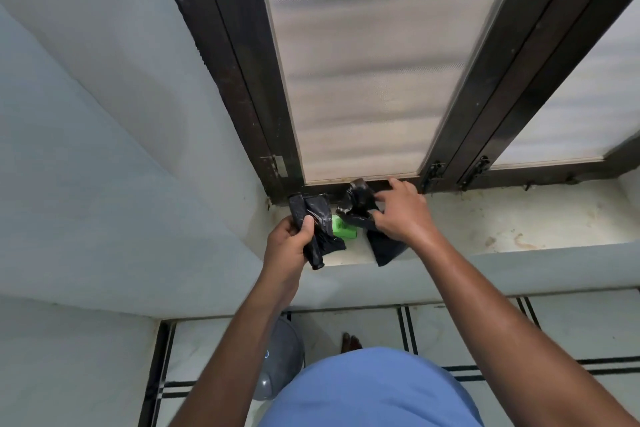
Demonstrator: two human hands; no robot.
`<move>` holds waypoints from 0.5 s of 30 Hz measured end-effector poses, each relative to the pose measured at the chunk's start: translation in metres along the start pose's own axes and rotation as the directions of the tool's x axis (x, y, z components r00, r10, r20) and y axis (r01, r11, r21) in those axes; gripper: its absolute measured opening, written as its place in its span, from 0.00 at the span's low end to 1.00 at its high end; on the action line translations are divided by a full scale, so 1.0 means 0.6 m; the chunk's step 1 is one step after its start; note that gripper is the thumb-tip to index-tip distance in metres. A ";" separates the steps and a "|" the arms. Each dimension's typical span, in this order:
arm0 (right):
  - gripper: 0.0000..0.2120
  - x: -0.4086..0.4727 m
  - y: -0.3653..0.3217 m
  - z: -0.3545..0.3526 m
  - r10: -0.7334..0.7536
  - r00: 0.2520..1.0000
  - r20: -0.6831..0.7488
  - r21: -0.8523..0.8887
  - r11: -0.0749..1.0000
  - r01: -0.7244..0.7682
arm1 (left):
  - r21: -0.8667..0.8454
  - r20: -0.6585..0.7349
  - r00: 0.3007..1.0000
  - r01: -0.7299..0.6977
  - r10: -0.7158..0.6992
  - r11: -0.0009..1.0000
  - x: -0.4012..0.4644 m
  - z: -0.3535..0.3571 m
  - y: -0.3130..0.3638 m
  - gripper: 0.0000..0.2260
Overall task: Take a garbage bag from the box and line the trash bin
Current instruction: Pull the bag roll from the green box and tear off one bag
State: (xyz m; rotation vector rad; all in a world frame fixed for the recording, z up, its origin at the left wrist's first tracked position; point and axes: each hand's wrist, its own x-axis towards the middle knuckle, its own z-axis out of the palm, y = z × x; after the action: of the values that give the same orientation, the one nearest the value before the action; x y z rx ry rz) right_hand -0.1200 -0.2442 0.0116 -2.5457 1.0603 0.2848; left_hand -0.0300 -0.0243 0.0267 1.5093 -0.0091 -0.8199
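1. At the frame's centre, the left hand [290,239] grips a rolled black garbage bag [313,225] over a pale window sill [485,229].
2. Just right of it, the right hand [398,215] pinches a second crumpled black bag [360,208].
3. Between the two hands a small green label [344,227] lies on the sill.
4. At lower centre, a grey trash bin [282,357] stands on the tiled floor [363,326].

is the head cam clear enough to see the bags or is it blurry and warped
Head view: soft, even daylight through the frosted window, no hard shadows or glare; wide-angle warp bends the window frame; the black garbage bags in the left hand and right hand are slightly soft, folds barely readable.
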 end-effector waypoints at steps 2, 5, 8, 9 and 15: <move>0.31 -0.013 0.005 0.019 0.103 0.995 0.014 -0.077 0.992 -0.102 | -0.012 0.020 0.999 0.032 -0.031 0.999 0.001 0.006 -0.004 0.11; 0.31 -0.041 -0.002 0.022 0.114 0.968 -0.223 0.173 0.982 -0.076 | -0.061 0.059 0.997 0.061 -0.057 0.996 0.002 0.011 -0.007 0.11; 0.33 -0.086 -0.021 0.011 0.025 0.988 -0.150 0.678 0.730 0.084 | -0.095 0.087 0.994 0.066 -0.058 0.993 -0.002 0.013 -0.003 0.10; 0.42 -0.099 -0.027 0.011 -0.019 0.998 -0.060 0.777 0.627 0.058 | -0.077 0.101 0.993 0.061 -0.053 0.995 -0.006 0.015 -0.001 0.10; 0.66 -0.155 -0.042 0.028 0.021 0.897 -0.442 0.546 0.800 0.251 | -0.067 0.107 0.994 -0.026 0.033 0.997 -0.025 0.007 0.017 0.16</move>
State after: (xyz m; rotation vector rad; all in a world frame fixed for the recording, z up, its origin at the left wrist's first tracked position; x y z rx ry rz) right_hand -0.1677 -0.1613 0.0324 -2.1045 0.9277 -0.5946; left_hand -0.0384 -0.0223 0.0435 1.3992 -0.0838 -0.8691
